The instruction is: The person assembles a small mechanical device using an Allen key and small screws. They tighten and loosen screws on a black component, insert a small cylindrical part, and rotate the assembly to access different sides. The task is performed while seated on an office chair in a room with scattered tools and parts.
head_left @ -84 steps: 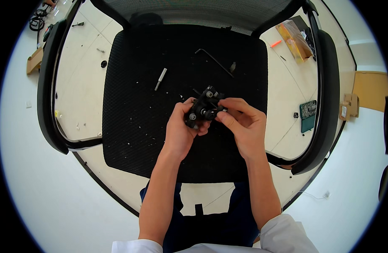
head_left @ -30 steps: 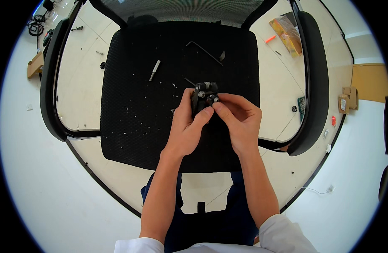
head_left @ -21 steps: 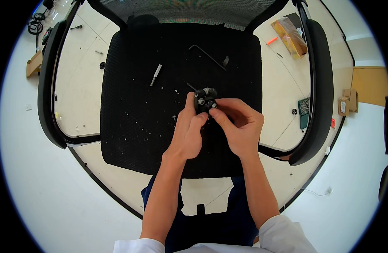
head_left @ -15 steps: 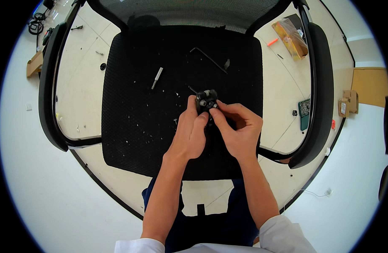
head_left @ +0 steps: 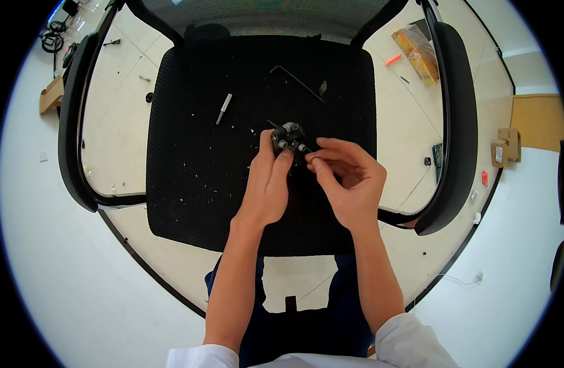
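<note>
1. Pale tiled floor surrounds a black office chair, whose textured seat faces me between two padded armrests, with small white crumbs scattered over it.
2. The black assembly is in my left hand, above the middle of the seat. It is compact and blocky, mostly dark, with several parts jutting out at different angles.
3. Pale grey, round ends stand out against its dark body: one near its top, one lower on the left, one on the right side toward my other hand. They look like bolt heads or bushings; they are too small for me to tell which.
4. My left hand is closed around the assembly's left and lower side, thumb laid along the near edge.
5. My right hand is just beside the assembly's right side, fingers curled, thumb and fingertips nearly together. I cannot tell whether they pinch something small.
6. Farther up the seat lie a dark L-shaped key, a small greyish piece near its end, and a slim tool with a white handle.
</note>
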`<state>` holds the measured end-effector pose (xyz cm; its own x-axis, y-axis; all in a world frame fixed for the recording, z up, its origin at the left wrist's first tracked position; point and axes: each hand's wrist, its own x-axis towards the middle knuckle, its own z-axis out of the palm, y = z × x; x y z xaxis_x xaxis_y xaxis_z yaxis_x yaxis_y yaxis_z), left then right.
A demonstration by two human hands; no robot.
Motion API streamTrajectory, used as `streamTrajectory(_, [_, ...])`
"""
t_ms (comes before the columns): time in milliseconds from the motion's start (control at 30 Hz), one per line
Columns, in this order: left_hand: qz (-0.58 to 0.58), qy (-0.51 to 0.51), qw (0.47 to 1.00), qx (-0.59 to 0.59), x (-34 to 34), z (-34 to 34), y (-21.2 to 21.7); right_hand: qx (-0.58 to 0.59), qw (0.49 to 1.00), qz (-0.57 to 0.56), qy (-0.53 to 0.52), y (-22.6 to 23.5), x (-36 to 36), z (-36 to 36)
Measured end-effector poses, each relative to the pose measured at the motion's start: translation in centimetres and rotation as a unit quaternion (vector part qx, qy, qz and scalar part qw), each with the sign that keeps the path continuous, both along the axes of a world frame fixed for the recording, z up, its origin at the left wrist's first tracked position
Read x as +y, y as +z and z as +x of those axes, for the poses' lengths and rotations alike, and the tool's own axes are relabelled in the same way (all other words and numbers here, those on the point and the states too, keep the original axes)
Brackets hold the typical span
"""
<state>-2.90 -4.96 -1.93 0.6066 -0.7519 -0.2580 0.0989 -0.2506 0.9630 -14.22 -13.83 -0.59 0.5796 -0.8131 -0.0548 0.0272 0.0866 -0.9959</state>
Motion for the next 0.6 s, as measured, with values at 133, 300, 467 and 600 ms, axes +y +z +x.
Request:
streamTrajectory(133, [-0.037,-0.023,0.999,0.021,-0.1,-0.2,-0.1,0.064,0.997,0.004,0.048,0.1,0.2,0.3])
streamTrajectory(300, [-0.022,-0.078,0.997,-0.008,0.2,0.9,-0.3,0.068,0.996,-0.032,0.045,-0.5,-0.1,0.1])
streamTrajectory(467, [0.070,-0.075,0.995,-0.020,0.6,2.3,0.2,0.088,0.989,0.106,0.049,-0.4,-0.9,-0.4])
streamTrajectory(600, [-0.046,0.039,0.988,0.141,0.9,3.2,-0.4,-0.013,0.980,0.196,0.020,0.6,-1.1,-0.1])
